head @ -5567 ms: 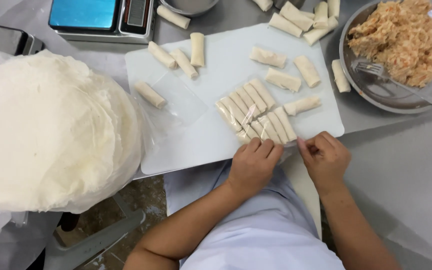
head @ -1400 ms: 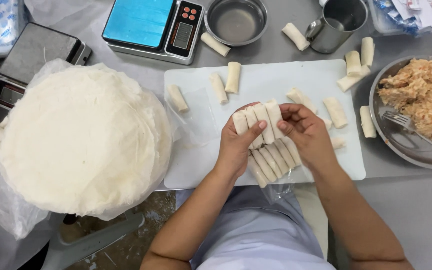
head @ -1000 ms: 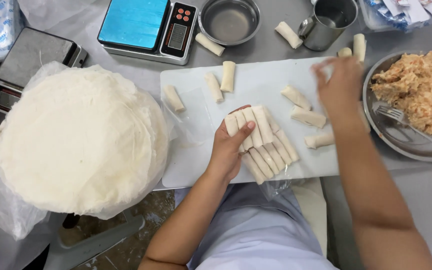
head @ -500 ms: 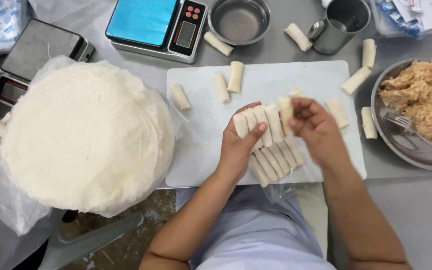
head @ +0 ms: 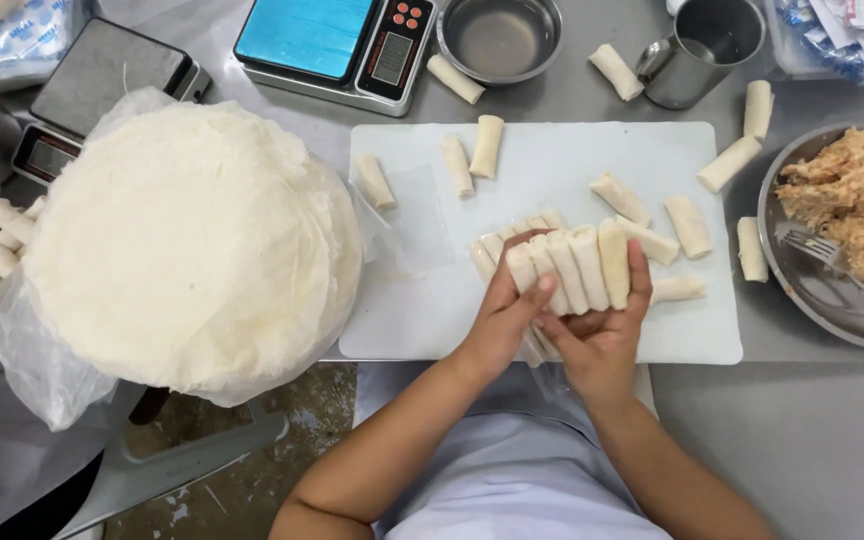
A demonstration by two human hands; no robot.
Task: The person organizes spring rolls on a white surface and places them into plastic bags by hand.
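Your left hand [head: 505, 315] and right hand [head: 600, 335] met over the near edge of the white cutting board [head: 552, 160], both closed around one row of spring rolls [head: 572, 268]. Your left fingers curled over the row's left end, thumb lying across the front; your right palm cradled it from below, with the fingertips [head: 638, 262] hooked over the right end. The row sat lifted just above the board, in front of your chest.

Four rolls showed clearly in the top layer of that row (more were tucked behind and under, too hidden to count). Loose on the board lay seven rolls: three at the far left, four to the right of your hands. Off the board, five more lay on the steel table [head: 802, 440]. There were two scales, one blue-topped scale [head: 337, 45] and one grey scale [head: 92, 90], a small steel bowl [head: 500, 38], a metal mug [head: 704, 42], and one pan of filling [head: 842, 230] with a fork [head: 820, 250] in it. A stack of wrappers [head: 187, 245] sat to your left.

Half a second earlier your right hand was above the row, setting a roll at its right end; now it had dropped under the row.
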